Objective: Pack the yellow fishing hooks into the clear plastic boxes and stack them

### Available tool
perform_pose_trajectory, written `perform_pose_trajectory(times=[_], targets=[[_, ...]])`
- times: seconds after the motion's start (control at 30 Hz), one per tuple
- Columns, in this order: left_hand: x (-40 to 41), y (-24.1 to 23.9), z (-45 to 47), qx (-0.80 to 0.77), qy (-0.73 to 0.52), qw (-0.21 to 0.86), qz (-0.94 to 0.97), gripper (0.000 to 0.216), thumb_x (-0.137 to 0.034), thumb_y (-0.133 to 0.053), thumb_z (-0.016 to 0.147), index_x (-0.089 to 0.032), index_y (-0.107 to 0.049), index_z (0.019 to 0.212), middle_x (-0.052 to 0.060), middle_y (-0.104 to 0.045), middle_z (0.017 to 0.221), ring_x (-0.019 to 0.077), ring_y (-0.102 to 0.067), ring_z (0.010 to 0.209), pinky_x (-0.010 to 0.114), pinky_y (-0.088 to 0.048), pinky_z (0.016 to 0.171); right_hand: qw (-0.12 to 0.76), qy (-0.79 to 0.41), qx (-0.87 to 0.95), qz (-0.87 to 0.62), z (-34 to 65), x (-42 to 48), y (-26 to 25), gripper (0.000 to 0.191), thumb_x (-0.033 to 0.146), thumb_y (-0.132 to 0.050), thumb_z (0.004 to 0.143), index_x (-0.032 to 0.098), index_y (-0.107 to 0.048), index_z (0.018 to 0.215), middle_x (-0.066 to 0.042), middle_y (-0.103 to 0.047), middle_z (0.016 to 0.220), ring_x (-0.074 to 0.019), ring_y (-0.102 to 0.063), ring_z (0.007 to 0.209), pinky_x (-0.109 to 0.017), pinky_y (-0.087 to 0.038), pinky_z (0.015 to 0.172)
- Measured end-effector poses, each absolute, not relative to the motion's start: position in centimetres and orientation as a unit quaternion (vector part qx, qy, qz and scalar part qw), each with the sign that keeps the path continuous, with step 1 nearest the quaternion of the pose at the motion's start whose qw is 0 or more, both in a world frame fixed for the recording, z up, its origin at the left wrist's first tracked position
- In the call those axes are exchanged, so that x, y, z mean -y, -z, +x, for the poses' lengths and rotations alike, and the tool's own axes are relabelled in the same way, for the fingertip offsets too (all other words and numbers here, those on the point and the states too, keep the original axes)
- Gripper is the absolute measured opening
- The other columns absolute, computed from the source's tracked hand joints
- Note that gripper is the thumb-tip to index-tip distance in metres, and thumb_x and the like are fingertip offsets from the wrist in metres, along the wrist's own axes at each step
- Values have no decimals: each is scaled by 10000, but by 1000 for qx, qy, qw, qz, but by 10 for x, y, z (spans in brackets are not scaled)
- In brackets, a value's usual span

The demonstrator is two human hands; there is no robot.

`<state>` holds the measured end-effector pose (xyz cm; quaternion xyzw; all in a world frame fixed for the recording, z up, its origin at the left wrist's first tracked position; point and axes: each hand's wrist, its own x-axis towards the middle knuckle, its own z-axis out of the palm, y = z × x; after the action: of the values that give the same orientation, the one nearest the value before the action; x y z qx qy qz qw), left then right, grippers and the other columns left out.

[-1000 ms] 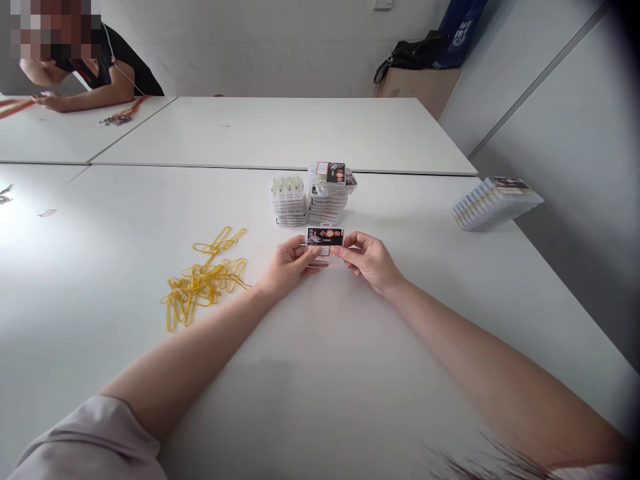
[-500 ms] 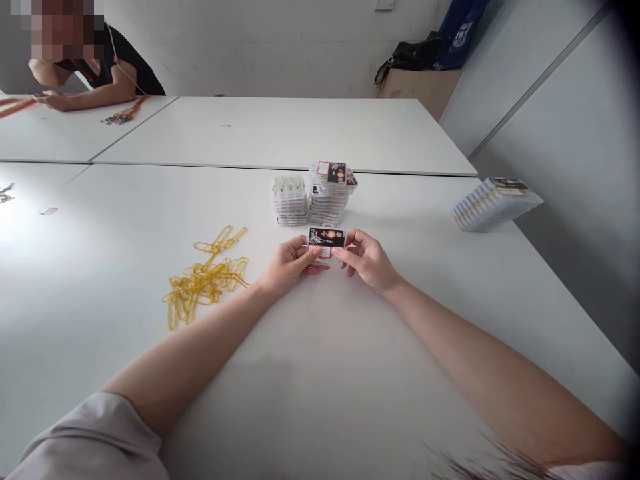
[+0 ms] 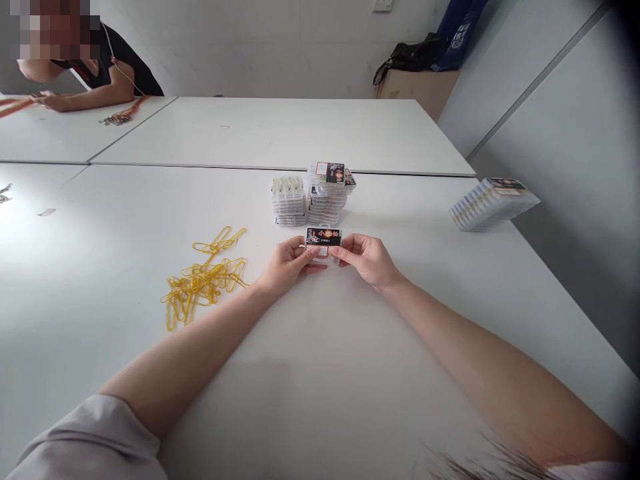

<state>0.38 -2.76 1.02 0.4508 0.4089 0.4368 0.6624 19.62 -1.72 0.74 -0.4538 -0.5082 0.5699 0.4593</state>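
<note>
One clear plastic case (image 3: 323, 244) was held between the left hand (image 3: 290, 261) and the right hand (image 3: 367, 259), each pinching its own end, thumb in front. Such a hold probably tipped the printed face toward the wearer; whether the lower edge rested on the desk (image 3: 320, 373) could not be told. Just beyond stood a left stack (image 3: 289, 203) and a right stack (image 3: 327, 200) of similar cases, side by side, presumably piled flat to save room. Yellow bands (image 3: 204, 280) lay in a loose tangle beside the left forearm (image 3: 200, 353), perhaps for easy reach. Near the desk's right edge, a leaning stack (image 3: 487, 205) sat well apart, possibly to keep it separate.

The case's black label (image 3: 330, 235) carried large red characters around a bright burst; the first looked like 小, the others too small to read surely. Below it showed a red-bordered white panel (image 3: 321, 251) with illegible print. A similar black label topped the right stack, turned sideways. At the back, a blue bag (image 3: 457, 33) bore a white emblem, no brand readable.
</note>
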Motion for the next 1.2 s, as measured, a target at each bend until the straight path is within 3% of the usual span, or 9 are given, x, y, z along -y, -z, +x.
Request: perform_pose_trajectory(times=[0.3, 0.37, 0.43, 0.5, 0.57, 0.7, 0.93, 1.2], targets=[[28, -13, 5, -414, -435, 662, 449, 396, -425, -822, 763, -144, -697, 1013, 83, -754, 1016, 199, -715, 977, 343, -597, 882, 455, -555, 521, -462, 196, 19, -8, 461, 565, -866, 632, 171, -632, 694, -11, -640, 673, -126, -581, 621, -301, -541, 636], [28, -14, 6, -412, -436, 667, 443, 382, -423, -812, 774, -145, -702, 1013, 86, -755, 1041, 194, -720, 959, 328, -597, 871, 455, -543, 542, -451, 197, 20, -4, 431, 537, -834, 695, 177, -658, 852, 4, -637, 694, -124, -577, 615, -299, -531, 635], [27, -15, 5, -410, -437, 674, 431, 381, -429, -792, 795, -147, -704, 1035, 93, -757, 1065, 182, -729, 919, 300, -596, 843, 446, -527, 578, -434, 197, 23, -1, 556, 481, -816, 741, 213, -616, 1185, 20, -644, 771, -125, -585, 635, -300, -529, 658], [25, -14, 3, -408, -441, 682, 417, 388, -445, -764, 816, -146, -705, 1056, 103, -762, 1068, 174, -738, 877, 266, -594, 787, 429, -504, 619, -422, 197, 26, 2, 819, 418, -808, 763, 288, -412, 1468, 21, -644, 885, -125, -599, 681, -299, -528, 694], [23, -12, 2, -404, -442, 690, 407, 395, -457, -735, 833, -143, -707, 1071, 112, -769, 1042, 176, -743, 845, 252, -592, 743, 415, -479, 649, -422, 197, 29, 4, 933, 381, -790, 783, 330, -276, 1560, 12, -624, 954, -123, -600, 710, -296, -524, 710], [21, -10, 0, -399, -447, 696, 397, 384, -435, -695, 848, -138, -711, 1090, 119, -776, 1019, 186, -744, 828, 265, -598, 721, 413, -463, 657, -428, 196, 30, 4, 895, 404, -762, 813, 329, -283, 1565, 12, -592, 925, -141, -612, 736, -296, -519, 699], [23, -11, 0, -410, -453, 683, 401, 373, -423, -665, 835, -142, -724, 1073, 121, -780, 1036, 197, -746, 826, 276, -594, 708, 404, -484, 646, -431, 196, 31, 2, 885, 451, -757, 822, 300, -283, 1554, -11, -680, 941, -186, -666, 824, -340, -542, 780], [22, -7, -2, -401, -447, 683, 416, 403, -462, -657, 842, -146, -737, 1079, 124, -778, 1064, 199, -746, 852, 278, -594, 725, 421, -468, 645, -434, 195, 33, -1, 872, 447, -781, 800, 278, -333, 1529, 10, -685, 841, -167, -630, 725, -319, -519, 723]])
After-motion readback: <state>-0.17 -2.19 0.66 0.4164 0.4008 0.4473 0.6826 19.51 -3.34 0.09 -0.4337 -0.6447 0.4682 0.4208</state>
